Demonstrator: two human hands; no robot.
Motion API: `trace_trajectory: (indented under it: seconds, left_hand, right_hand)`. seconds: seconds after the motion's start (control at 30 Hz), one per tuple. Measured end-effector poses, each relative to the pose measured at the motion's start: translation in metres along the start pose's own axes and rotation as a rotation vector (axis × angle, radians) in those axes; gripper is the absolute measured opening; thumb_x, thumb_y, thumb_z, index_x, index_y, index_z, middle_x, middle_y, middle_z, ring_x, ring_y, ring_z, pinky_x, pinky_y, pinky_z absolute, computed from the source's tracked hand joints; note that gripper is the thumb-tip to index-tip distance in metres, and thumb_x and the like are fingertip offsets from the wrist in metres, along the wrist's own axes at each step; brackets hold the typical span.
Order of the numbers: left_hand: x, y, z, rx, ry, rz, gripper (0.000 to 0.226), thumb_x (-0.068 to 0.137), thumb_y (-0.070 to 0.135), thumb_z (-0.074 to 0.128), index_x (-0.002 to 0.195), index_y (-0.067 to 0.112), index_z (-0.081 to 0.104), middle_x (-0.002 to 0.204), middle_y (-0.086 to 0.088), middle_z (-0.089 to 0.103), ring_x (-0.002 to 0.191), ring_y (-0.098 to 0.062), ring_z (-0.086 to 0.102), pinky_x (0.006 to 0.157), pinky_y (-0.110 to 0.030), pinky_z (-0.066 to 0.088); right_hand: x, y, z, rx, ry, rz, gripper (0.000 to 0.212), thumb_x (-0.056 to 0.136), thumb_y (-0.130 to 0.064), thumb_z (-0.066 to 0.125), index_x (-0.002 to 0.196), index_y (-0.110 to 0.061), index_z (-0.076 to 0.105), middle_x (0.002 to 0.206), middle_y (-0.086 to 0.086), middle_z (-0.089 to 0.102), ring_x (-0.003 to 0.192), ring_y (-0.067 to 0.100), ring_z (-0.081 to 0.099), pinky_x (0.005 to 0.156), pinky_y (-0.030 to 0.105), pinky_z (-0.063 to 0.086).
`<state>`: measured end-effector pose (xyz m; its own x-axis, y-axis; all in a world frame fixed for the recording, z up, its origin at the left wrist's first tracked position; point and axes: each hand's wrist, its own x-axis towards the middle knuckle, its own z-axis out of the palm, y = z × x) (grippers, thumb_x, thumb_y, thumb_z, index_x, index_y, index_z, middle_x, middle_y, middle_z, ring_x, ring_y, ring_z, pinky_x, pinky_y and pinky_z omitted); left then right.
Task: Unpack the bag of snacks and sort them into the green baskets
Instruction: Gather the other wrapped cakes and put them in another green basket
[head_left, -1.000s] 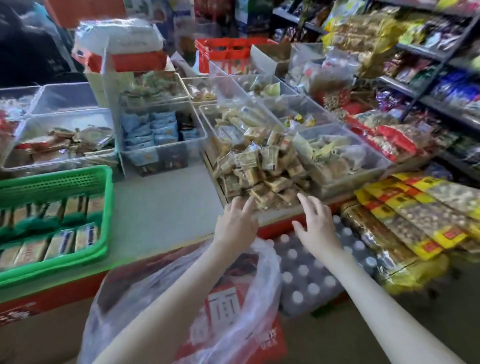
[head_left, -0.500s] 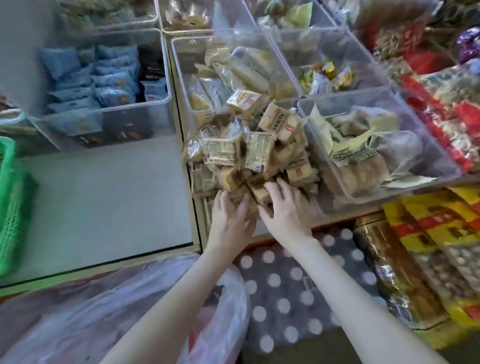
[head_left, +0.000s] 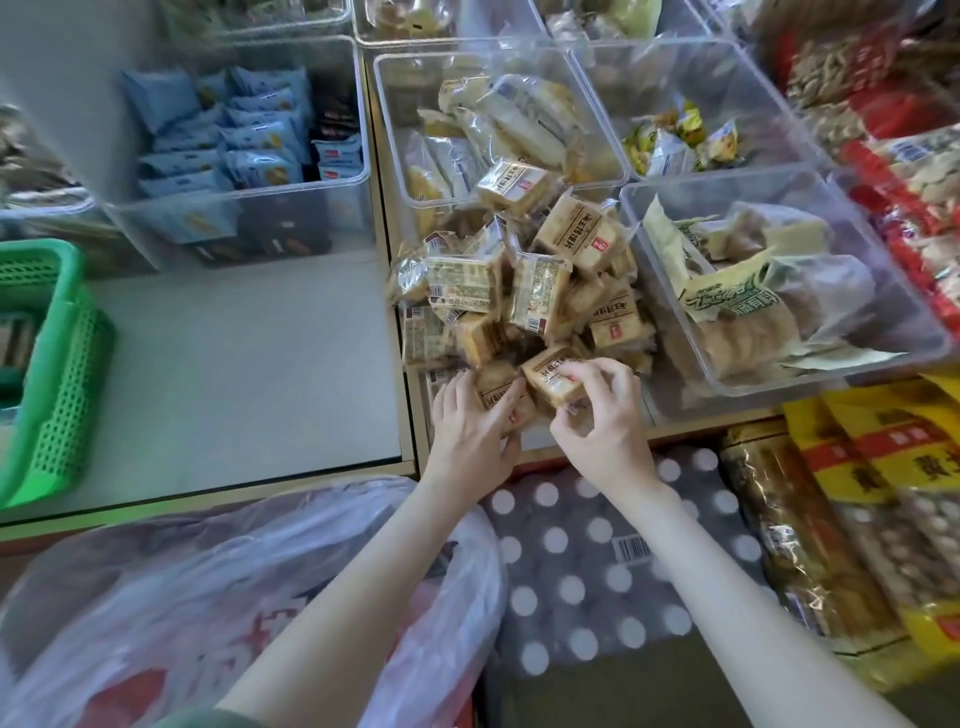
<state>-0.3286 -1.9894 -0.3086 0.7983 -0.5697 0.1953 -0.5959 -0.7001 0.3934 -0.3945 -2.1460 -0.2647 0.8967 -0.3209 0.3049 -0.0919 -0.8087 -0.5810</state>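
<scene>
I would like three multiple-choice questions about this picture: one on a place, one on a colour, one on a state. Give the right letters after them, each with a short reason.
1. Where is the green basket?
A. right of the snack pile
B. at the left edge of the view
C. inside the plastic bag

2. Most packs in the upper-left bin are:
A. red
B. green
C. blue

3. The right hand:
A. pinches a tan pack
B. lies flat on the counter
C. holds the plastic bag

Answers:
1 B, the basket is cut off by the left border.
2 C, light blue wrappers fill most of that bin.
3 A, thumb and fingers curl round the pack.
</scene>
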Motion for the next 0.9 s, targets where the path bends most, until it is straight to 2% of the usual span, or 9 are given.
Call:
trace_trajectory:
  seconds: [0.07,0.17,0.3,0.4,0.53,0.7,0.77,0.83,0.9]
  left_hand:
    - [-0.003,0.001,0.0,-0.034,0.0,0.041,0.07,0.066,0.019,0.074,0.132,0.016,0.05,0.116,-0.031,0.046,0.105,-0.048,0.048,0.093,-0.06,0.042]
    - [-0.015,0.006,-0.006,-0.073,0.044,0.099,0.069,0.061,0.014,0.076,0.126,0.012,0.053,0.112,-0.024,0.043,0.098,-0.042,0.048,0.084,-0.055,0.048]
    - [-0.041,0.011,-0.031,-0.079,0.122,0.133,0.076,0.056,0.012,0.085,0.126,0.01,0.057,0.114,-0.019,0.037,0.096,-0.045,0.053,0.075,-0.048,0.057]
    - [-0.068,0.012,-0.057,-0.157,0.162,0.087,0.081,0.062,0.01,0.083,0.134,0.02,0.046,0.119,-0.019,0.036,0.099,-0.045,0.053,0.077,-0.046,0.057]
    - [-0.122,0.014,-0.102,-0.178,0.21,0.086,0.079,0.064,0.014,0.085,0.136,0.017,0.053,0.121,-0.019,0.037,0.1,-0.042,0.055,0.079,-0.043,0.056]
    - [-0.202,-0.008,-0.164,-0.102,0.282,0.113,0.086,0.063,0.013,0.084,0.138,0.023,0.041,0.122,-0.009,0.029,0.099,-0.046,0.053,0.078,-0.047,0.054]
    - [-0.239,-0.03,-0.194,-0.027,0.319,0.117,0.087,0.063,0.015,0.084,0.137,0.023,0.039,0.122,-0.01,0.028,0.1,-0.047,0.051,0.08,-0.05,0.055]
    - [-0.271,-0.055,-0.223,0.085,0.378,0.131,0.084,0.063,0.02,0.083,0.136,0.022,0.041,0.12,-0.011,0.029,0.104,-0.038,0.043,0.079,-0.05,0.056]
    - [-0.301,-0.081,-0.247,0.176,0.411,0.113,0.075,0.067,0.026,0.077,0.135,0.022,0.045,0.12,-0.013,0.031,0.102,-0.031,0.038,0.079,-0.046,0.056]
  right_hand:
    - [-0.004,0.0,-0.005,-0.004,-0.002,0.001,0.042,0.075,-0.009,0.061,0.117,-0.007,0.061,0.117,0.015,0.047,0.11,0.025,0.043,0.095,0.016,0.034]
    - [-0.013,-0.005,-0.017,0.019,0.016,-0.005,0.042,0.078,-0.02,0.053,0.117,-0.007,0.061,0.119,0.013,0.045,0.112,0.021,0.042,0.096,0.016,0.034]
    - [-0.028,-0.021,-0.033,0.077,0.044,-0.045,0.041,0.08,-0.02,0.053,0.118,-0.004,0.06,0.118,0.015,0.046,0.112,0.02,0.045,0.1,0.012,0.034]
    - [-0.05,-0.048,-0.043,0.132,0.057,-0.061,0.041,0.081,-0.02,0.053,0.119,-0.005,0.059,0.119,0.01,0.043,0.114,0.017,0.045,0.1,0.016,0.038]
    - [-0.097,-0.1,-0.044,0.254,0.069,-0.079,0.038,0.082,-0.019,0.057,0.119,-0.012,0.059,0.121,0.004,0.041,0.116,0.016,0.046,0.099,0.022,0.042]
    - [-0.155,-0.183,-0.033,0.589,-0.077,0.054,0.036,0.08,0.008,0.065,0.108,-0.011,0.052,0.113,0.014,0.049,0.099,-0.004,0.049,0.085,0.007,0.042]
    - [-0.173,-0.22,-0.02,0.675,-0.205,0.087,0.034,0.081,0.002,0.068,0.104,-0.013,0.048,0.104,0.009,0.054,0.093,0.003,0.056,0.082,0.014,0.047]
    - [-0.182,-0.258,-0.003,0.7,-0.307,0.105,0.032,0.081,-0.016,0.072,0.1,-0.016,0.046,0.097,0.008,0.058,0.089,0.015,0.062,0.078,0.023,0.051]
    - [-0.186,-0.296,0.017,0.647,-0.343,0.089,0.033,0.082,-0.018,0.074,0.098,-0.011,0.046,0.093,0.011,0.057,0.085,0.022,0.058,0.075,0.019,0.047]
